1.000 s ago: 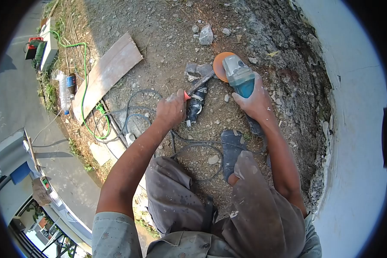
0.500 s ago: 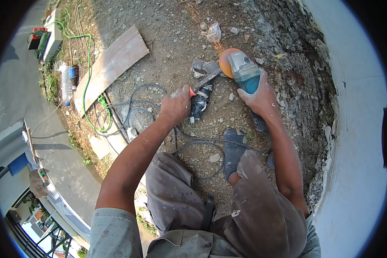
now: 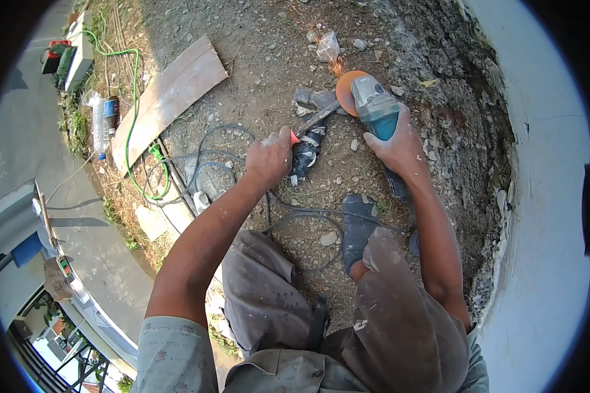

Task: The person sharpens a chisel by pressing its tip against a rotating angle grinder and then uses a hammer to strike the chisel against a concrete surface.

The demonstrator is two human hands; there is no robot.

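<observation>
My right hand (image 3: 400, 145) is wrapped round the teal and grey body of an angle grinder (image 3: 377, 108). Its orange disc (image 3: 347, 93) meets the tip of a flat metal chisel (image 3: 319, 118), and sparks (image 3: 336, 66) fly off away from me. The fingers of my left hand (image 3: 269, 157) are closed on the chisel's red-orange handle (image 3: 294, 138), mostly hidden in the fist. Under the chisel lies a dark, torn, wrapped object (image 3: 306, 156), with a grey stone-like lump (image 3: 316, 99) just beyond it.
Loose grey cable (image 3: 226, 129) loops over the ground near my shod foot (image 3: 357, 226). A wooden board (image 3: 170, 98) lies to the left, crossed by a green cord (image 3: 135, 124). Plastic bottles (image 3: 100, 128) are beside it. A white wall (image 3: 544, 196) rises on the right.
The grinder and its disc have shifted very slightly; the disc stays at the chisel's tip and sparks continue. My left hand keeps its hold on the handle.
</observation>
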